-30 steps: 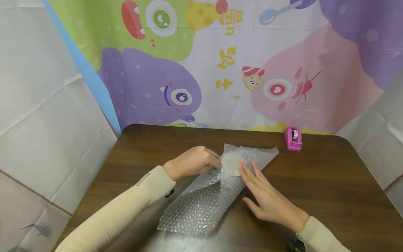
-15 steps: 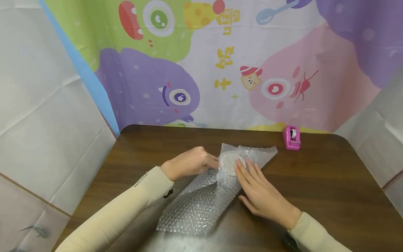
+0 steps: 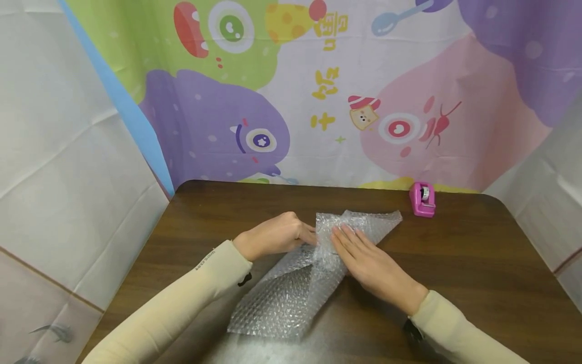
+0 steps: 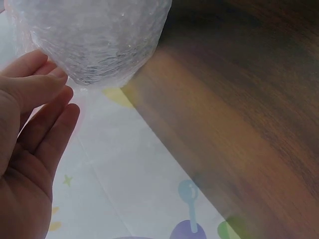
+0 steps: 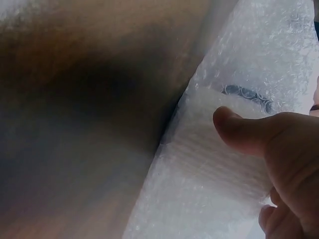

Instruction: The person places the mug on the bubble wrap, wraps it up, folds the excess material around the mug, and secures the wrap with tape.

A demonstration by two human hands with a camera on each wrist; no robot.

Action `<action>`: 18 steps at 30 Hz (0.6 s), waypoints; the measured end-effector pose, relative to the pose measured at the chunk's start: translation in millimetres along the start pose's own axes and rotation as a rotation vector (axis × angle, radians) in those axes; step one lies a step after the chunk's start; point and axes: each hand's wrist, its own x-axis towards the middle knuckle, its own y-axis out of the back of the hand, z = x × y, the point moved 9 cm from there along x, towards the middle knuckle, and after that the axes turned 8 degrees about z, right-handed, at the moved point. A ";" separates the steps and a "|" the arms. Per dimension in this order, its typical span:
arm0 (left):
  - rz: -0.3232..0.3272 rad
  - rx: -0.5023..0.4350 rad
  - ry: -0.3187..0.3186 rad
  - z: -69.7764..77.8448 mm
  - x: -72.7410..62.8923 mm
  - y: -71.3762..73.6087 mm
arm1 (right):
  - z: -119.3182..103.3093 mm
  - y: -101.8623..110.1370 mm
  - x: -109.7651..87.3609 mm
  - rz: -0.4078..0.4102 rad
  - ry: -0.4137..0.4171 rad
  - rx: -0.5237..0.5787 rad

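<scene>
A sheet of clear bubble wrap lies folded diagonally across the table, wrapped about a pale, ribbed-looking object that shows through the film in the right wrist view. My left hand is at the left side of the fold; in the left wrist view its thumb and forefinger pinch the edge of the wrap. My right hand lies with fingers straight and together on top of the bundle, pressing the wrap down. Its thumb rests along the side of the wrapped object. The object's round top is hidden under wrap and fingers.
A pink tape dispenser with a roll of tape stands at the back right of the dark wooden table. A cartoon-printed curtain hangs behind the table's far edge. Pale panels flank it on both sides.
My right hand has slid left and up over the bundle, its fingers closing together. The white round top has gone out of sight beneath the wrap and fingers. My left hand stays nearly still.
</scene>
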 end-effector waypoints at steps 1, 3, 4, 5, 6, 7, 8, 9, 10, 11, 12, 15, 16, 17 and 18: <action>-0.003 0.000 0.000 0.0 0.2 -0.2 | 0.0 0.4 0.6 0.006 0.003 0.002; -0.003 0.001 -0.004 0.4 0.4 -0.2 | 0.0 1.8 2.6 0.019 0.007 0.001; -0.003 0.003 -0.008 0.7 0.6 -0.1 | -0.1 2.5 3.6 0.026 0.009 0.000; -0.003 0.004 -0.012 0.9 0.9 0.0 | -0.1 2.9 4.6 0.031 0.011 -0.006; -0.002 0.005 -0.018 1.2 1.0 0.1 | -0.3 3.4 5.5 0.036 0.013 -0.012; -0.001 0.007 -0.022 1.5 1.2 0.4 | -0.3 3.6 6.3 0.039 0.016 -0.023; 0.001 0.008 -0.024 1.7 1.4 0.8 | -0.4 4.0 7.2 0.043 0.021 -0.033; 0.002 0.007 -0.026 1.7 1.5 0.9 | -0.4 4.0 7.9 0.045 0.025 -0.041; 0.004 0.007 -0.026 1.8 1.6 1.3 | -0.3 3.9 8.4 0.046 0.031 -0.050; 0.006 0.005 -0.027 2.0 1.7 1.6 | -0.2 4.0 9.0 0.051 0.038 -0.056; 0.009 0.002 -0.026 1.9 1.8 1.8 | 0.0 4.1 9.6 0.055 0.045 -0.060; 0.013 -0.010 -0.022 2.3 1.9 2.2 | 0.7 3.6 11.0 0.059 0.065 -0.049; 0.014 -0.015 -0.021 2.6 1.9 2.4 | 1.0 3.4 11.4 0.059 0.070 -0.044; 0.015 -0.020 -0.022 2.8 2.0 2.2 | 1.3 3.4 12.0 0.060 0.074 -0.034; 0.015 -0.028 -0.019 2.5 2.1 2.1 | 1.8 3.1 12.7 0.058 0.075 -0.026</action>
